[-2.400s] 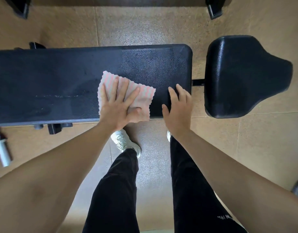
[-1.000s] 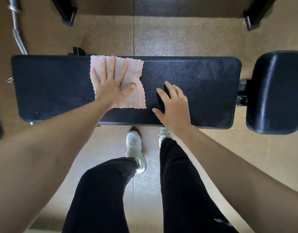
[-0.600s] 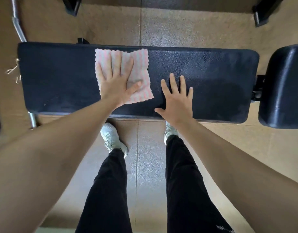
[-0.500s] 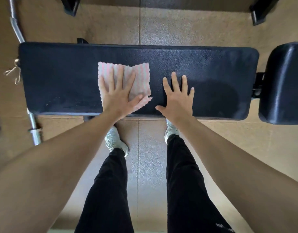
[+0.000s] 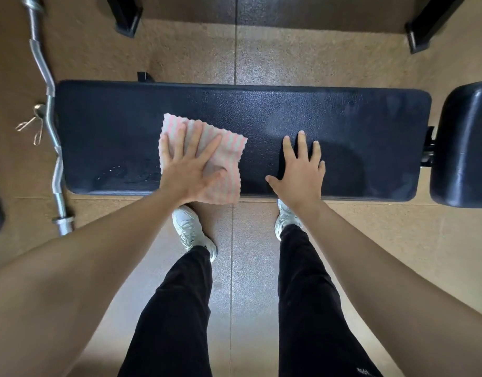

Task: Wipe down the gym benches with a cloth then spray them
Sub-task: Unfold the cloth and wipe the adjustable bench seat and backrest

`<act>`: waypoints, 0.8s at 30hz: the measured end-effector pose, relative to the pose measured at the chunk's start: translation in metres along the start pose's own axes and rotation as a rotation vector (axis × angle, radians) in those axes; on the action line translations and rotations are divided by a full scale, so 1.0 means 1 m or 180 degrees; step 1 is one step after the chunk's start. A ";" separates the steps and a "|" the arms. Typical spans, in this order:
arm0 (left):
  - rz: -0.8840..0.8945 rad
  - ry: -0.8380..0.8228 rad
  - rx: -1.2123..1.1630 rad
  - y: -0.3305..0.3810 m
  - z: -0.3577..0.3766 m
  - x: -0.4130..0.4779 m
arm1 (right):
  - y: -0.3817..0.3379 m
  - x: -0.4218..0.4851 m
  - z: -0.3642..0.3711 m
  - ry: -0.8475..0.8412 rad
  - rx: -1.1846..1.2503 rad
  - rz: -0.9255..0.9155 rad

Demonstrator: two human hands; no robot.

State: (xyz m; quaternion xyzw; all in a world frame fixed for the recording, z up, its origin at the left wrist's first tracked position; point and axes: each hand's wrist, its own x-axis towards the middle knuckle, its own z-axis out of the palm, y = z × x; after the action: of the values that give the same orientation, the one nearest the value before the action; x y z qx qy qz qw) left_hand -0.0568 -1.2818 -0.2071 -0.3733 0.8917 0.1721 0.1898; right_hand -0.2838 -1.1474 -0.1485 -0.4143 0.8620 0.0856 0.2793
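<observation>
Head view: both palms flat on the bench, cloth under the left

Nearest, at 6 o'clock, two legs in black trousers point(image 5: 180, 308) stand on the tan rubber floor point(image 5: 261, 50), with a white left shoe point(image 5: 189, 229) and a white right shoe point(image 5: 284, 219) just short of the bench edge. Beyond them, the left hand point(image 5: 189, 172) lies flat with fingers spread and straight, pressing a pink-and-white striped cloth point(image 5: 230, 151) onto the near edge of the black bench pad point(image 5: 261, 110), left of centre; the cloth's lower hem hangs slightly over that edge. The right hand point(image 5: 299, 172) rests bare on the pad toward 3 o'clock of the cloth, fingers straight and holding nothing. Wet streaks show on the pad at 9 o'clock of the cloth. A separate black seat pad point(image 5: 465, 145) sits at 3 o'clock. A chrome curl bar point(image 5: 50, 110) lies on the floor at 9 o'clock, a spring clip point(image 5: 30, 126) beside it. Black frame feet point(image 5: 125, 14) stand at 12 o'clock.
</observation>
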 end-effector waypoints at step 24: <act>-0.1234 0.0158 -0.0234 -0.032 0.019 -0.053 | -0.094 0.040 0.004 -0.0295 -0.0470 -0.1253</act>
State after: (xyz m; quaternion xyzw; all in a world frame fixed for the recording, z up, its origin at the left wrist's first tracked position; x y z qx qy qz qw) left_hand 0.0047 -1.2625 -0.2039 -0.5488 0.8006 0.1555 0.1836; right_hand -0.2309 -1.2331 -0.1660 -0.5896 0.7421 0.1112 0.2988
